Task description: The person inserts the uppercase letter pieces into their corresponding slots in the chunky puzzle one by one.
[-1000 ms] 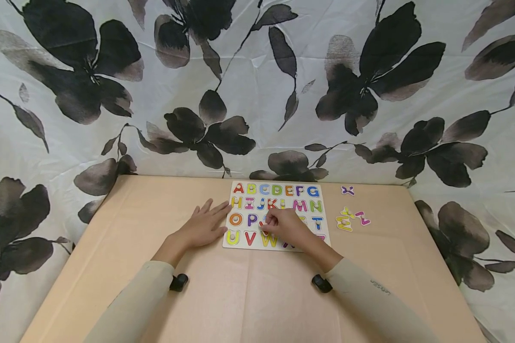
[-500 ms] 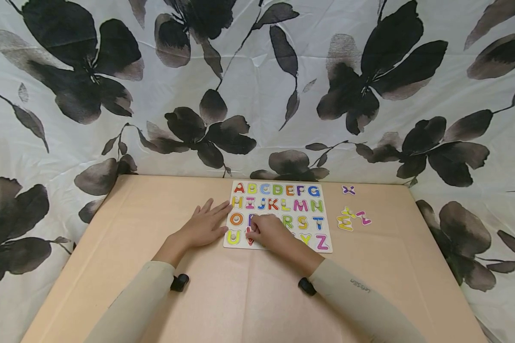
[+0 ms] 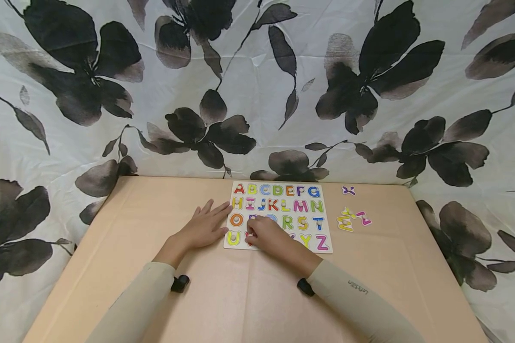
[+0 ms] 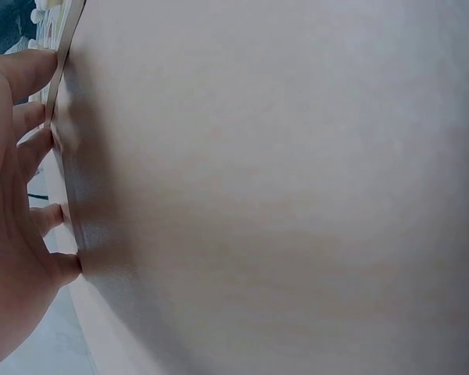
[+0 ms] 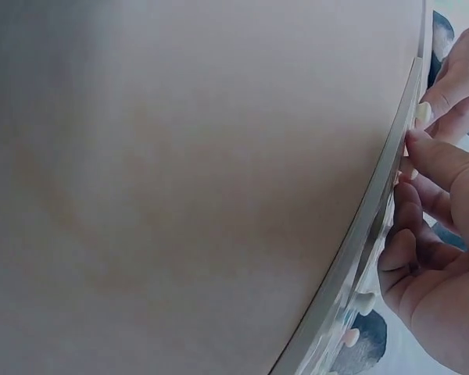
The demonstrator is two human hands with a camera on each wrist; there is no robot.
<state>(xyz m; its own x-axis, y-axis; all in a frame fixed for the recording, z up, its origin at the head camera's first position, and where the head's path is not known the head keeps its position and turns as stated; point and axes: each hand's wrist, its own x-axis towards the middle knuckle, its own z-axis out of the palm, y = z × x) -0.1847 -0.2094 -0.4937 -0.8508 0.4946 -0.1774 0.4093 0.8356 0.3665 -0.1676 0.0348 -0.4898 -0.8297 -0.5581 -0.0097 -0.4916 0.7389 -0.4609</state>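
Note:
A white alphabet puzzle board [image 3: 292, 197] with rows of coloured letters lies near the far edge of the table. My left hand [image 3: 203, 226] rests flat with fingers spread, its fingertips at the board's left edge. Low over the board's front row, my right hand [image 3: 271, 234] pinches a red letter piece [image 3: 248, 233] at the V place; the fingers hide most of this piece. In the right wrist view, the thumb [image 5: 442, 162] and fingertips close around a small knob [image 5: 408, 167] at the board's surface.
Right of the board lie loose letter pieces: a purple X [image 3: 348, 190], a pink Z-shaped piece [image 3: 363, 218], a yellow zigzag piece [image 3: 345, 224] and a small yellow-green one [image 3: 347, 212] touching it. Behind the table [image 3: 223, 295] hangs a flowered cloth [image 3: 283, 157].
My right hand has moved left across the board with the red letter piece, from near the W to the V place, then barely shifted. My left hand stays put.

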